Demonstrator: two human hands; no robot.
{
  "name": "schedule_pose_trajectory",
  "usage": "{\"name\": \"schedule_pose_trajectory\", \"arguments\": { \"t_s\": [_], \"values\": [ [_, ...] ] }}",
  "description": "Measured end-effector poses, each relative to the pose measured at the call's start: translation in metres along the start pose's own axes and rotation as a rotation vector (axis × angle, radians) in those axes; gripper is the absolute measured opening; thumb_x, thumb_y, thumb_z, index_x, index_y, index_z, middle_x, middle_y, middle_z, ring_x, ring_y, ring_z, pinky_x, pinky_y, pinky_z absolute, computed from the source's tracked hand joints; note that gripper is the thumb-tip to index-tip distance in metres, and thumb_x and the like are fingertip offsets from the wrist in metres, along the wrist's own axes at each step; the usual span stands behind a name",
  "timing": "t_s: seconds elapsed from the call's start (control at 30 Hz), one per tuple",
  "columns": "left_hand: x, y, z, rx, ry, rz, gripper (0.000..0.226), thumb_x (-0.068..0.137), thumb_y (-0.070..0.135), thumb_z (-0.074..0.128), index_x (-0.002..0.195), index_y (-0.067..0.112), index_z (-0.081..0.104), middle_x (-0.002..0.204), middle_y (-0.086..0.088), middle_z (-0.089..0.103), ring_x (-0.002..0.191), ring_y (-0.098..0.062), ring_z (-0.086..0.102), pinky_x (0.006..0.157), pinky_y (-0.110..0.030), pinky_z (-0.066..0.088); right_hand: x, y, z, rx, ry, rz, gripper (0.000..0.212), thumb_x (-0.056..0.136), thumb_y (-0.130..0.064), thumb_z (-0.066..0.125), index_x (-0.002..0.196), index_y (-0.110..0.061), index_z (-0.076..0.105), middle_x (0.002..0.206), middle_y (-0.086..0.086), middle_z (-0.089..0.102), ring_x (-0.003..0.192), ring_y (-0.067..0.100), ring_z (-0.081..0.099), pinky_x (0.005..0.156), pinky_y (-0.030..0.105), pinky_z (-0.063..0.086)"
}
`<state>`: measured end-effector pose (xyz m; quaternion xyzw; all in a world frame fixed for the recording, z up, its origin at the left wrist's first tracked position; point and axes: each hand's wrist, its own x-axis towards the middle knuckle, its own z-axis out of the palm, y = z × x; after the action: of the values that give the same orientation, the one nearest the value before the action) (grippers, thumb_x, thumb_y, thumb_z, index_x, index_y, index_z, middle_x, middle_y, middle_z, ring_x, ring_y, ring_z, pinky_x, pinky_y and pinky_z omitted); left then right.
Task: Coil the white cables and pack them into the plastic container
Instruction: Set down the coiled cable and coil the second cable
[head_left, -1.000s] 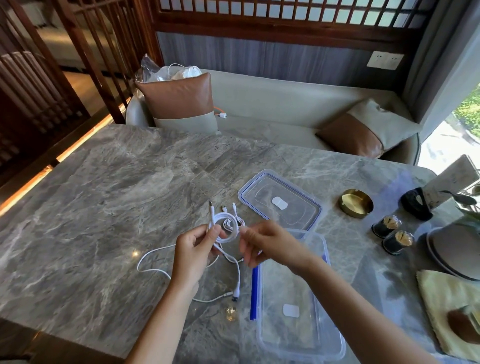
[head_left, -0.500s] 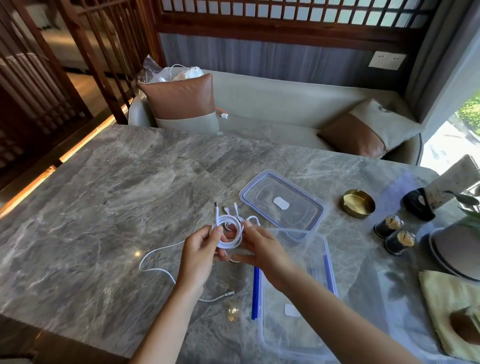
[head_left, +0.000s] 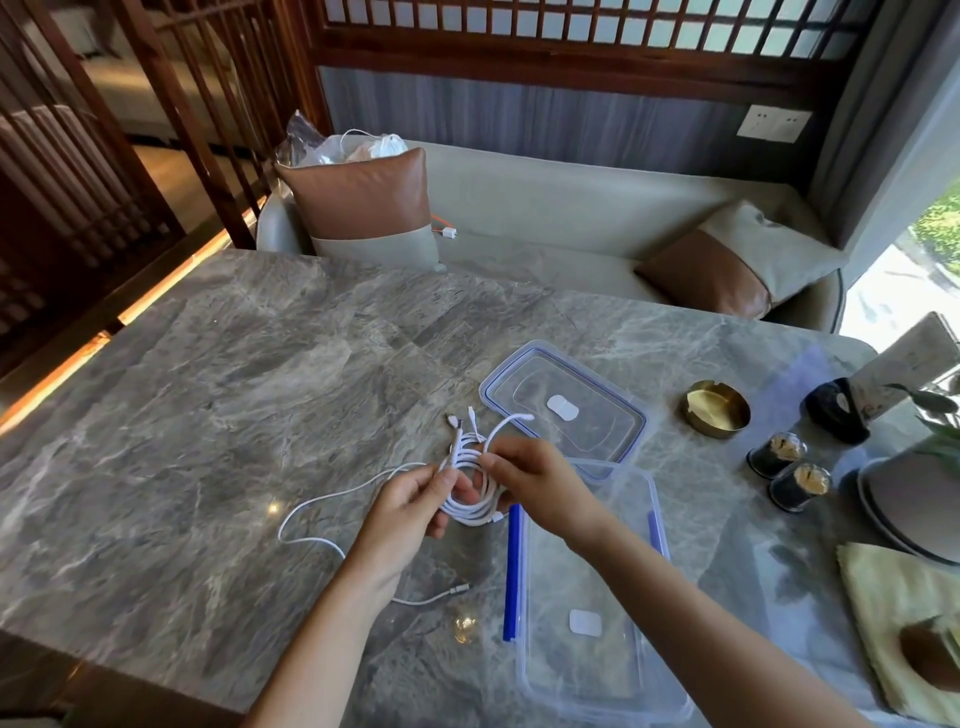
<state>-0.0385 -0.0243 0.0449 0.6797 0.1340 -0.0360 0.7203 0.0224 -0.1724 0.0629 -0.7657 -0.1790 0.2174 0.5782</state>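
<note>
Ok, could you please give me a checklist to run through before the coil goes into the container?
1. Grip on the coil: ok. The left hand and the right hand both pinch the coil.
2. Cable fully wound: not ok. A loose tail trails from the left hand across the table.
3. Container open: ok. The lid lies off, beyond it.
4. Room inside the container: ok. Only a white sticker shows in it.
5. Coil secured against springing open: cannot tell.
</note>
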Motion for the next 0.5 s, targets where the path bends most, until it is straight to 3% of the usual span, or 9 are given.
{"name": "schedule_pose_trajectory", "arguments": {
  "t_s": [0.17, 0.23, 0.33, 0.43, 0.5],
  "values": [
    [-0.002, 0.004, 0.007, -0.227, 0.05, -0.049, 0.026, 0.095, 0.02, 0.045, 0.073, 0.011, 0.055, 0.062, 0.005, 0.053, 0.043, -0.001, 0.033, 0.04, -0.012, 0.026, -0.002, 0.01, 0.004, 0.399, 0.115, 0.153, 0.022, 0.093, -0.019, 0.055, 0.092, -0.001, 0.068, 0.085, 0.005, 0.069, 0.075, 0.015, 0.064, 0.066, 0.023, 0.053],
    [0.0, 0.006, 0.009, -0.307, 0.113, -0.034, 0.027, 0.096, 0.019, 0.043, 0.072, 0.012, 0.054, 0.06, 0.006, 0.051, 0.043, -0.001, 0.033, 0.041, -0.012, 0.025, -0.003, 0.012, 0.006, 0.604, 0.154, 0.225, 0.029, 0.097, -0.028, 0.047, 0.083, -0.015, 0.069, 0.084, -0.002, 0.072, 0.073, 0.007, 0.065, 0.065, 0.02, 0.05],
    [0.006, 0.009, 0.009, -0.4, 0.262, 0.003, 0.028, 0.096, 0.02, 0.045, 0.069, 0.015, 0.055, 0.056, 0.01, 0.053, 0.041, 0.001, 0.035, 0.041, -0.01, 0.029, -0.004, 0.014, 0.009, 0.845, 0.211, 0.314, 0.036, 0.099, -0.036, 0.038, 0.079, -0.02, 0.063, 0.076, -0.005, 0.073, 0.065, 0.005, 0.064, 0.062, 0.02, 0.047],
    [0.012, 0.007, 0.009, -0.418, 0.355, 0.069, 0.028, 0.096, 0.02, 0.045, 0.069, 0.016, 0.055, 0.056, 0.01, 0.054, 0.04, 0.0, 0.036, 0.041, -0.01, 0.032, -0.01, 0.013, 0.009, 0.879, 0.234, 0.27, 0.034, 0.099, -0.035, 0.037, 0.075, -0.02, 0.055, 0.072, 0.0, 0.072, 0.061, 0.008, 0.06, 0.06, 0.022, 0.046],
    [0.015, 0.004, 0.008, -0.371, 0.395, 0.099, 0.031, 0.096, 0.02, 0.046, 0.067, 0.017, 0.056, 0.059, 0.009, 0.054, 0.041, 0.0, 0.036, 0.04, -0.01, 0.034, -0.015, 0.012, 0.006, 0.765, 0.207, 0.186, 0.035, 0.1, -0.031, 0.036, 0.072, -0.018, 0.052, 0.073, 0.001, 0.069, 0.067, 0.011, 0.058, 0.065, 0.025, 0.043]
  ]
}}
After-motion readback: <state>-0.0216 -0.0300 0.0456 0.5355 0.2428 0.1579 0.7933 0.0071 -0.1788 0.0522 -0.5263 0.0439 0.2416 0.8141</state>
